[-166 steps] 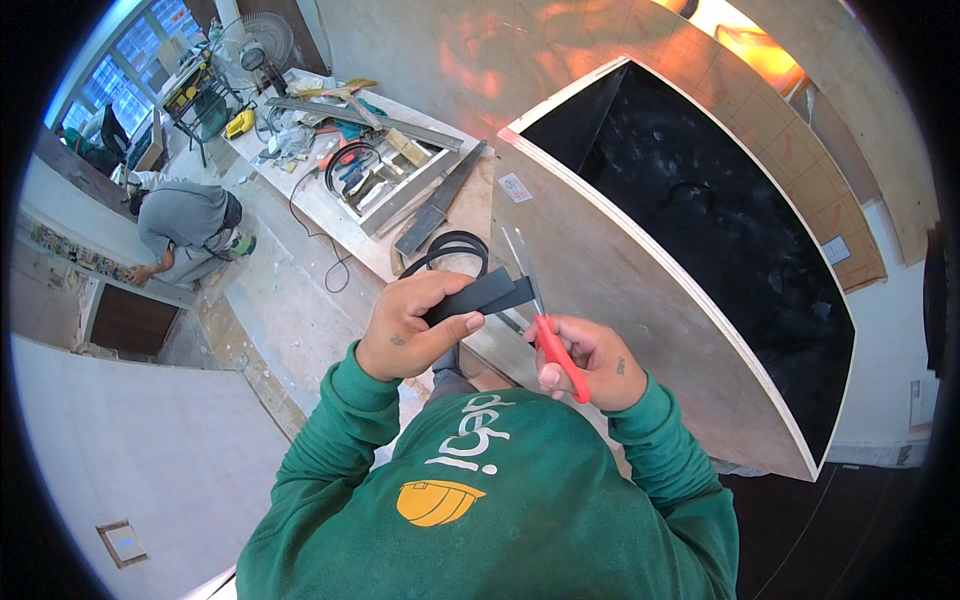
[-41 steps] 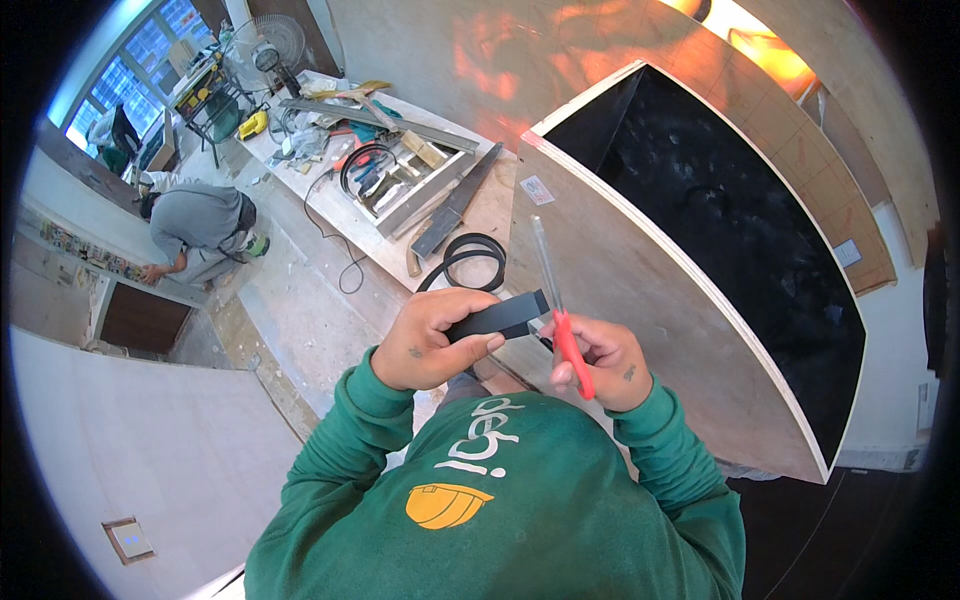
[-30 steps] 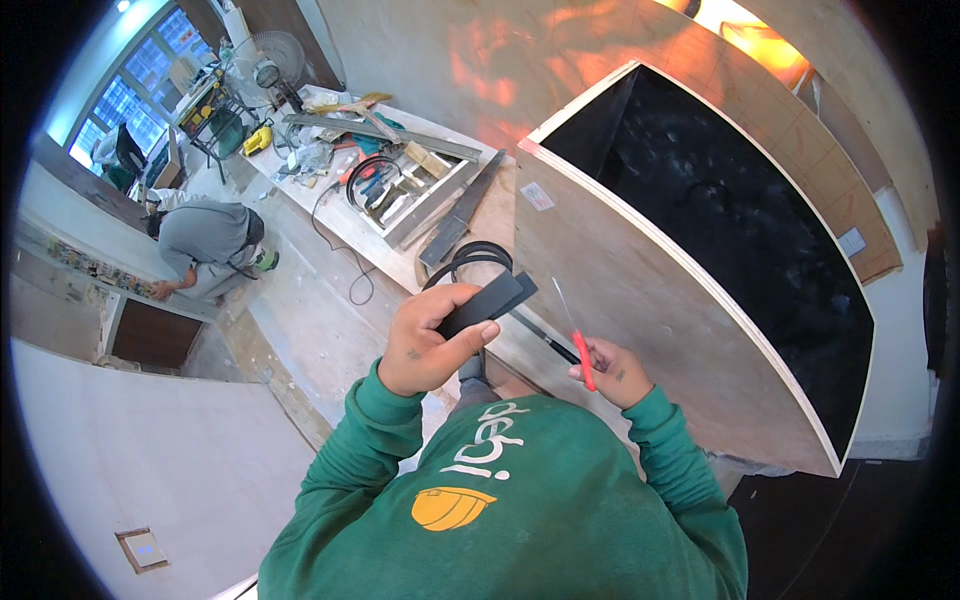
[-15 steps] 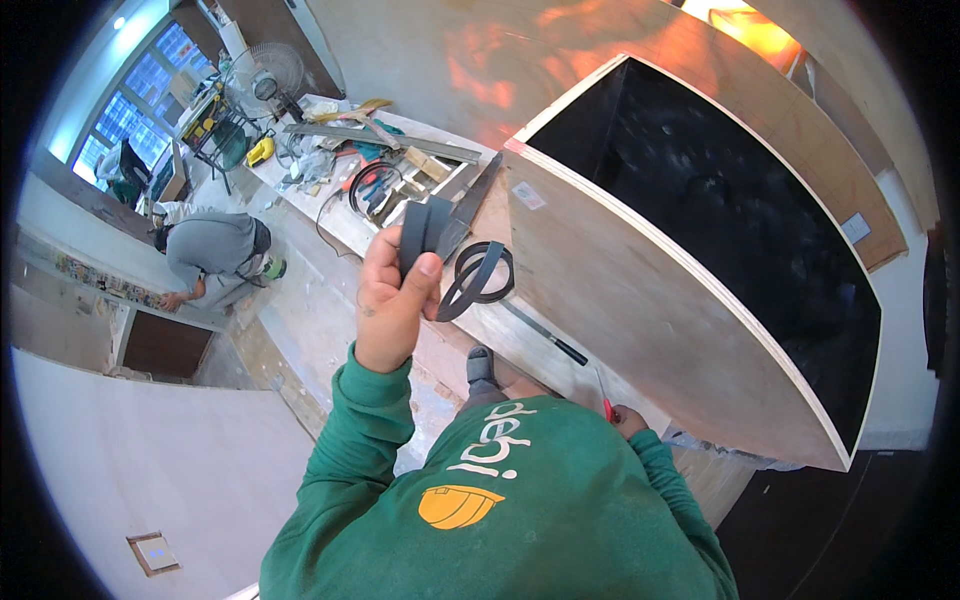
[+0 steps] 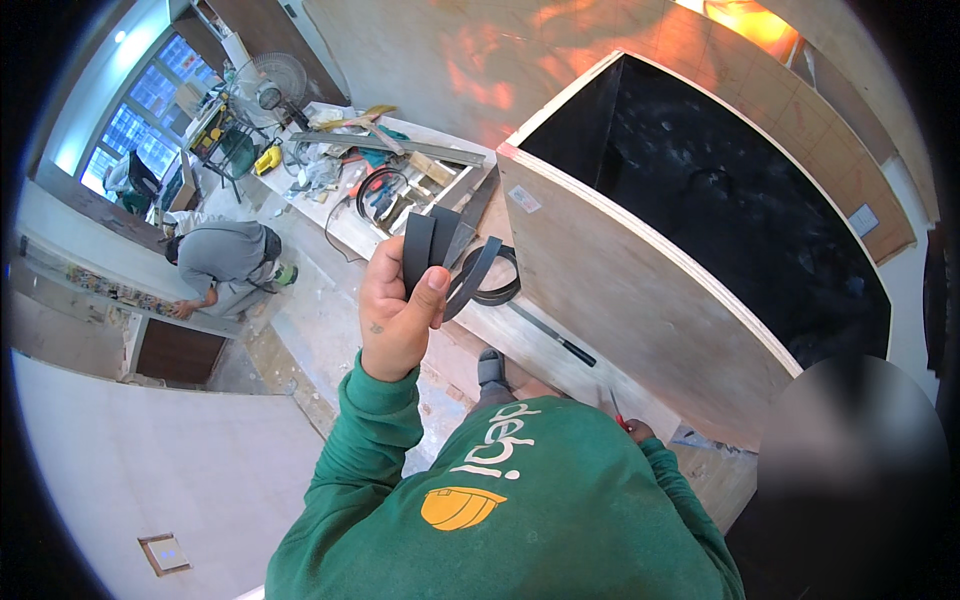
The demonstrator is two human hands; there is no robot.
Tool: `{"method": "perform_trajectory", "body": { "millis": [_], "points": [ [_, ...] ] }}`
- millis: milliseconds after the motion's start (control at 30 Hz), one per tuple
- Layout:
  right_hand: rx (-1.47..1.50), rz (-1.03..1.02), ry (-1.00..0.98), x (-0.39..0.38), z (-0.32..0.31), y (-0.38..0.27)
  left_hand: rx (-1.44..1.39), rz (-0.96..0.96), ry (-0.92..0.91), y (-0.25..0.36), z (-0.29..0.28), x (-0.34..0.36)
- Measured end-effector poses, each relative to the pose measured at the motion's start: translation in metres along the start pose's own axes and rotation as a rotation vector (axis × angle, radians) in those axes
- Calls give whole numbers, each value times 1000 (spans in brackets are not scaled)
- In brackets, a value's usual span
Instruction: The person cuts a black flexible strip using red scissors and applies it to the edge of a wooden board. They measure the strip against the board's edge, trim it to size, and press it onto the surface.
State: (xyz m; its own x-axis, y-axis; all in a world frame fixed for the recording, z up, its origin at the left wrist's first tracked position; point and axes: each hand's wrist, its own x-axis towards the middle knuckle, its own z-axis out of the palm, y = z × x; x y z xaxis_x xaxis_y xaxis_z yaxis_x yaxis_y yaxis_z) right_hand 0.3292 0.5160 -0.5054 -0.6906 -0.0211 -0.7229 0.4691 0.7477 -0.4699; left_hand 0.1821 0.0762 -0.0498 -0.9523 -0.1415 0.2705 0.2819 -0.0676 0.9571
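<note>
My left hand (image 5: pixel 395 315) is raised in front of me, shut on a few short black strips (image 5: pixel 435 250) that fan out above my thumb. Behind the strips, a black coil of the same banding (image 5: pixel 497 290) lies on the bench beside a large plywood cabinet box (image 5: pixel 640 300) with a black inside. My right hand (image 5: pixel 636 430) is low at my side, mostly hidden by my green sleeve. It grips a red-handled cutter (image 5: pixel 614 404), of which only a sliver shows. A long thin tool with a black handle (image 5: pixel 552 336) rests on the bench below the coil.
A cluttered workbench (image 5: pixel 400 170) with tools, cables and boards runs to the upper left. Another person in grey (image 5: pixel 225 265) crouches on the floor at left. A standing fan (image 5: pixel 270 95) is behind the bench. A pale panel (image 5: pixel 150 470) fills the lower left.
My left hand has lifted the black strips up and away from the cabinet edge. My right hand with the red-handled cutter has dropped down to my side, nearly out of sight.
</note>
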Motion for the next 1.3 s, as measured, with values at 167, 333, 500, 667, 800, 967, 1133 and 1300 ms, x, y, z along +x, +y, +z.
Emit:
{"method": "perform_trajectory", "body": {
  "millis": [167,333,500,667,800,967,1133,1300],
  "points": [
    [168,112,34,-31,-26,-48,8,7,27,4,2,-3],
    [104,-42,-174,15,-8,1,-23,15,14,2,6,7],
    [428,-235,-136,-15,-26,-51,-1,27,62,3,8,4],
    [349,-550,78,-66,-68,-134,49,89,110,-8,6,10],
    [136,-714,245,-113,-127,-201,70,83,111,-11,0,14],
    [180,-986,289,-213,-196,-264,35,132,17,-19,4,23],
    [181,-1193,494,-314,-262,-265,52,107,-1,-22,9,29],
    [91,-637,1277,-403,-315,-195,35,105,3,-19,25,26]
  ]
}}
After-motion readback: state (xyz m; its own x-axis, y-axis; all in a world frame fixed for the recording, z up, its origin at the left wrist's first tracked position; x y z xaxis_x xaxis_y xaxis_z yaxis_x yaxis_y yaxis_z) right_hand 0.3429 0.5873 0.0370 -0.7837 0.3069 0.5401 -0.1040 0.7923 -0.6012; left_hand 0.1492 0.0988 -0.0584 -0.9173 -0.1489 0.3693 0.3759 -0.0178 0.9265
